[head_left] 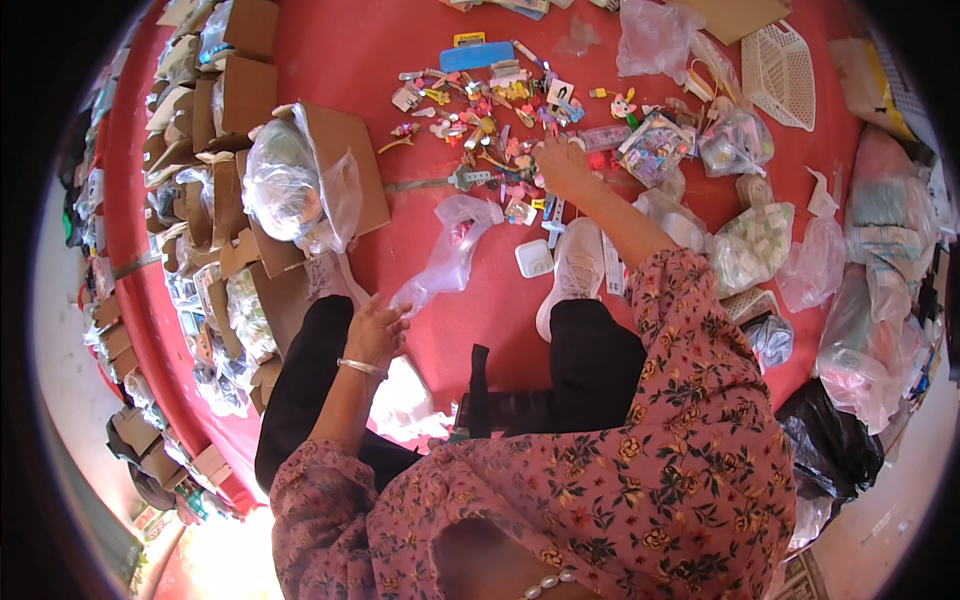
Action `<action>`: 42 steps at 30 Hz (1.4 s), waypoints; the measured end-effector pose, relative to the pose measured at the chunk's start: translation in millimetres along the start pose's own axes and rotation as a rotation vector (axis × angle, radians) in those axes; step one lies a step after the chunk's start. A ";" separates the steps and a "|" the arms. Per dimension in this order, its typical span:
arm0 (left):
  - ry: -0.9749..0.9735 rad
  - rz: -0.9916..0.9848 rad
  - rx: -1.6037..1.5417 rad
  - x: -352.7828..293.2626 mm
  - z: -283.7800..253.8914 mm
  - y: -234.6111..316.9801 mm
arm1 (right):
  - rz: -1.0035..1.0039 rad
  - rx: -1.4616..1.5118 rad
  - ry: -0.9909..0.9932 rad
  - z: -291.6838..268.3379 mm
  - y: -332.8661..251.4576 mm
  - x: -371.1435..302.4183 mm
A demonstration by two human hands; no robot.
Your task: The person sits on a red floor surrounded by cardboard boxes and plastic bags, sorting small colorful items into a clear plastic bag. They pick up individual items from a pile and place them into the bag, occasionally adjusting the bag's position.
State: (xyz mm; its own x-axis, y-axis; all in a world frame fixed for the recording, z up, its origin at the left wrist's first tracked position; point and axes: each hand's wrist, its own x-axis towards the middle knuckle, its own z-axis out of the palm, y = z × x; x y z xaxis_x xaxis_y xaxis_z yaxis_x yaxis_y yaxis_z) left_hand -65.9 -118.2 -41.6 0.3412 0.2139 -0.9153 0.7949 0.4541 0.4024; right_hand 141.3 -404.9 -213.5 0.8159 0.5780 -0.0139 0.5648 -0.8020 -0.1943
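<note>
My left hand (pixel 376 332), a bangle at its wrist, has its fingers curled at the end of a clear plastic bag (pixel 445 262). The bag stretches away across the red floor, with something small and pink in its far part. My right hand (pixel 565 168) reaches to the right side of a spread pile of small colourful hair clips and trinkets (pixel 480 115). Its fingers are bent together and point down; whatever they pinch is hidden. A watch-like grey piece (pixel 466 178) and a blue piece (pixel 553 222) lie near that hand.
Open cardboard boxes (pixel 235 95) with bagged goods line the left. A stuffed plastic bag (pixel 285 185) leans there. To the right are filled clear bags (pixel 750 240), a white basket (pixel 778 78) and a black bag (pixel 828 440). A small white case (pixel 534 259) lies beside my shoe (pixel 578 270).
</note>
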 end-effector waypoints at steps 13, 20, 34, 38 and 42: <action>-0.050 0.019 0.018 -11.5 12.3 10.4 | 0.463 0.793 -0.237 12.2 59.8 -7.8; -0.060 0.041 0.035 -7.9 13.5 10.9 | 0.711 0.870 -0.007 29.5 89.5 -12.6; 0.000 0.058 -0.006 -7.2 7.0 10.8 | 0.676 1.529 -0.407 -24.3 46.2 -23.8; -0.036 0.067 0.002 -4.3 8.2 10.6 | 0.335 1.013 -0.850 8.1 -13.9 -40.2; -0.046 0.069 -0.001 -4.2 9.8 10.7 | 0.011 0.965 -1.187 19.8 -68.6 -59.8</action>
State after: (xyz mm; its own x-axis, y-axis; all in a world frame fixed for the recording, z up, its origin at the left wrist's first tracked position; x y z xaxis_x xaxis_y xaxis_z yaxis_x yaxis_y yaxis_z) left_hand -54.0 -122.7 -33.6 0.4182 0.2049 -0.8850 0.7678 0.4408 0.4649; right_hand 51.3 -381.5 -218.8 -0.0129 0.7325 -0.6807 -0.1164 -0.6772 -0.7265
